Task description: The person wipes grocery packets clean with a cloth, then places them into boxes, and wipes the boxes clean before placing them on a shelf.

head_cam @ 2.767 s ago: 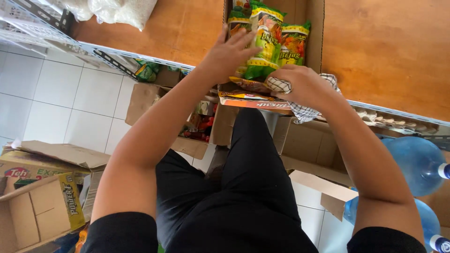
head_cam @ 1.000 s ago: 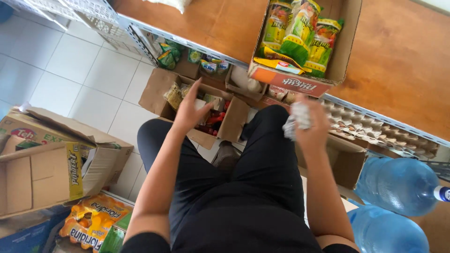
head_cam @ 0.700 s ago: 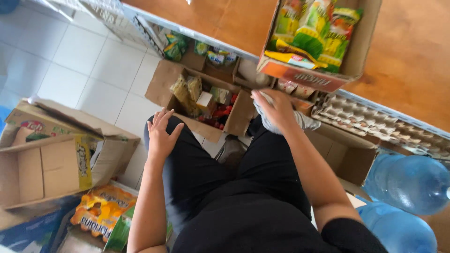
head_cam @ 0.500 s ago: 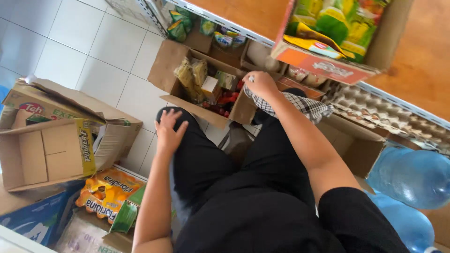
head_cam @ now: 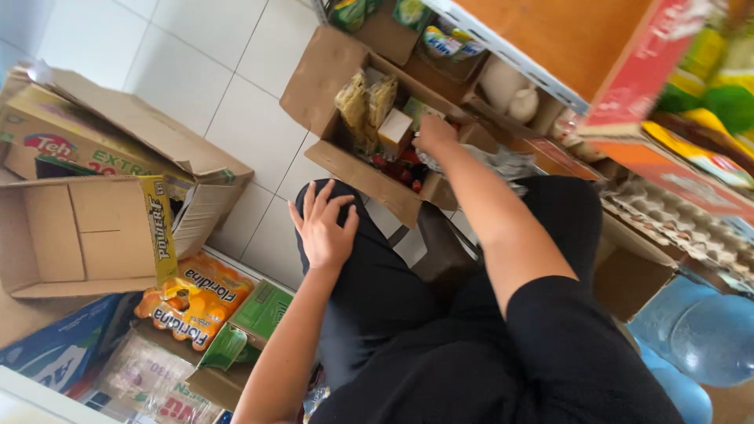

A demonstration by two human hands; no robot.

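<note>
My left hand (head_cam: 323,226) lies flat on my left knee, fingers spread, holding nothing. My right hand (head_cam: 434,133) reaches down into an open cardboard box (head_cam: 330,74) on the tiled floor, fingers closed on a checkered cloth (head_cam: 506,162) that trails back under my forearm. Yellow snack packets (head_cam: 365,106), a small white and red carton (head_cam: 394,129) and red items fill that box, just left of my right hand. I sit in black trousers with both knees toward the box.
A red carton of green and yellow packets (head_cam: 652,71) stands on the wooden table at top right. Grey egg trays (head_cam: 667,224) and blue water bottles (head_cam: 699,338) lie to the right. Empty cardboard boxes (head_cam: 78,235), orange juice packs (head_cam: 192,302) and a green box (head_cam: 263,310) crowd the left.
My left hand has left the floor box and settled on my knee. My right hand came down from the table carton into the floor box with the cloth. My view tilted down and left.
</note>
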